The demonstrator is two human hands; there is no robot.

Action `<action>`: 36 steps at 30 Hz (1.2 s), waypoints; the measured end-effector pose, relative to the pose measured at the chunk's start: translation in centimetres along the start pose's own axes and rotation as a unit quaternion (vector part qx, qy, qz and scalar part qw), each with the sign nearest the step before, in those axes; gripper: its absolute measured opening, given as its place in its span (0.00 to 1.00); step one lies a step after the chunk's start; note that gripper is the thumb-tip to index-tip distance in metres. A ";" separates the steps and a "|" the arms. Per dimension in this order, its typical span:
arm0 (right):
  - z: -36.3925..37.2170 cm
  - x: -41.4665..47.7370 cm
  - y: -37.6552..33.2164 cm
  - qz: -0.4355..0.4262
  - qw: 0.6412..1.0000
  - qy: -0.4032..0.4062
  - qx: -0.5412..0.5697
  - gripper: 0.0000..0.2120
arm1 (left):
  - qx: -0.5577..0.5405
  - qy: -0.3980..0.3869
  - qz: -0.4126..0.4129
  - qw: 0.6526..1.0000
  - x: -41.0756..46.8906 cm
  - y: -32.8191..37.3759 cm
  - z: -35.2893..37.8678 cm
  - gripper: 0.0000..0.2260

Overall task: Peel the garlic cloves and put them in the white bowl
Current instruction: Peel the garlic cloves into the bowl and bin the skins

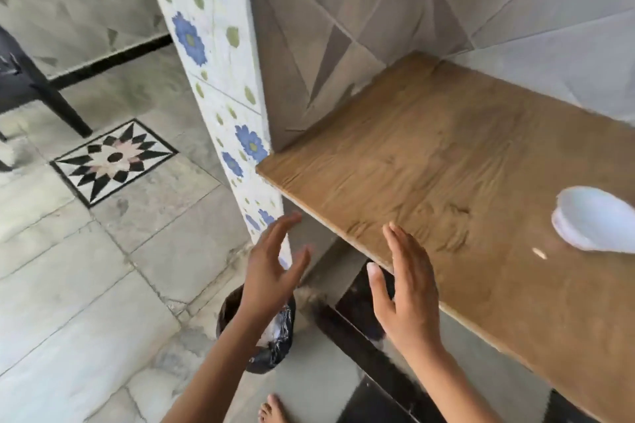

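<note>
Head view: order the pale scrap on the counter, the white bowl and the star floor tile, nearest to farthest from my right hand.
1. Pale scrap, on the wooden counter, just right of the right hand.
2. White bowl, farther right on the counter, at the frame edge.
3. Star floor tile, far off to the left.

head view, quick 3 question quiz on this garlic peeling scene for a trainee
1. True or false: the left hand grips a garlic clove.
2. Where does the white bowl stand? A in a sink; B on the wooden counter, near the right edge of view; C on a stool.
3. Fill in: on the floor, under the left hand, stands a dark ___ with a black liner.
Key: 1 false, the left hand and the right hand are both open and hold nothing. 2 B. 3 bin.
</note>
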State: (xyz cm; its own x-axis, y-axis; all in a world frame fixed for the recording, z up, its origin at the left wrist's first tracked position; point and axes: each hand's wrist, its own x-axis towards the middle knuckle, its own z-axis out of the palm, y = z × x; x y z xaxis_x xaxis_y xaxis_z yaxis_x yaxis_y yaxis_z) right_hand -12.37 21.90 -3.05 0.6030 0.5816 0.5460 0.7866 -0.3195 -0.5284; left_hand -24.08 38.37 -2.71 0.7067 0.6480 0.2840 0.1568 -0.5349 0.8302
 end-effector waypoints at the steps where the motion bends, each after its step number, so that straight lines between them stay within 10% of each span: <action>1: -1.9 -0.3 1.3 0.013 1.000 0.015 -0.014 0.22 | 0.004 -0.013 0.022 1.000 0.4 1.5 1.4 0.18; 12: -19.4 -8.1 17.0 0.160 0.964 0.095 -0.188 0.24 | 0.161 -0.217 0.089 0.959 2.6 15.4 23.2 0.17; 24: -20.9 -10.6 20.3 0.263 0.922 -0.007 -0.284 0.28 | 0.287 -0.295 0.140 0.901 4.9 17.2 28.6 0.07; 30: -21.1 -10.5 19.8 0.281 0.920 -0.030 -0.273 0.34 | 0.069 -0.184 0.172 0.965 8.3 20.7 28.4 0.02; 36: -21.6 -10.3 19.0 0.295 0.914 -0.052 -0.273 0.32 | 0.354 -0.361 0.254 0.824 11.5 23.9 33.8 0.09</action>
State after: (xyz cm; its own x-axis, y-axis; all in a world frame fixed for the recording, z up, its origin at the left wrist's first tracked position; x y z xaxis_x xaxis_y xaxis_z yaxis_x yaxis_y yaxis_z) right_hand -0.74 -6.28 -4.67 0.9500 0.2471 0.1908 0.2954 -0.9094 -0.2927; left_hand 11.13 14.72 4.17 0.9917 -0.1123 -0.0620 -0.1035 -0.9860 0.1304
